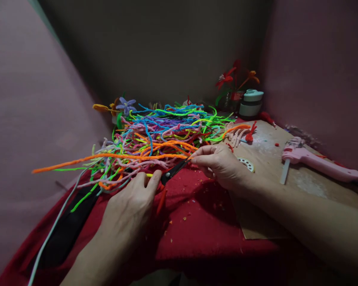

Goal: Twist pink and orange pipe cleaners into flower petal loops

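Note:
My left hand [130, 204] is closed around the handles of black-bladed scissors [173, 173], whose tips point up and to the right. Pinched between the fingertips of my right hand [222, 163] is the end of a long orange pipe cleaner [113, 156], which stretches far to the left across the pile. The scissor tips meet the pipe cleaner right by those fingertips; whether the blades are around it I cannot tell. Behind both hands lies a heap of multicoloured pipe cleaners [170, 123].
On the right, a pink glue gun [325, 162] rests on a brown board [307, 198]. A light-blue-lidded jar [250, 104] and red pipe-cleaner flowers [226, 78] stand behind. A white cable [52, 234] runs down the left. Small scraps dot the red cloth [197, 234].

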The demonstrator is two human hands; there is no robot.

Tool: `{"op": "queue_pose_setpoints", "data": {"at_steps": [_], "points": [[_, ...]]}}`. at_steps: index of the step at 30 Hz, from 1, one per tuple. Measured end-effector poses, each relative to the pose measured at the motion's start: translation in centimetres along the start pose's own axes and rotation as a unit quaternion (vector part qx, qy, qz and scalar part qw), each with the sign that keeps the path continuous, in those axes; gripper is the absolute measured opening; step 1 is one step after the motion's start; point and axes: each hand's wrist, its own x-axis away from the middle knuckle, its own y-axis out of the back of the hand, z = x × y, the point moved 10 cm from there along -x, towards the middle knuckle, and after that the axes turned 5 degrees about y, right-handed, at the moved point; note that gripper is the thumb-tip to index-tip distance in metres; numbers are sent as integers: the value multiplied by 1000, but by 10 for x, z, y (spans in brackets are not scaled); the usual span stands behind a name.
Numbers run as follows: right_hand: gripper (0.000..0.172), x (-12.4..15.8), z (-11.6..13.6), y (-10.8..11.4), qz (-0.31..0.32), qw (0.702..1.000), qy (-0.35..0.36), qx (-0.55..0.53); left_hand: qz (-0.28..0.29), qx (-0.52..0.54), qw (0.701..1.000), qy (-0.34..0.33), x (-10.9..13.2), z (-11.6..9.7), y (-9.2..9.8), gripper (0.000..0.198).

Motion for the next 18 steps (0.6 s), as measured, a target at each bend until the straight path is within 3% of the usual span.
{"op": "queue_pose_setpoints", "data": {"at_steps": [10, 18], "points": [[10, 2, -5, -7, 42, 996, -54, -49, 11, 59, 998, -23, 3, 0, 0, 52], [20, 4, -7, -9, 55, 996, -69, -27, 29, 50, 998, -27, 6, 0, -6, 56]]}}
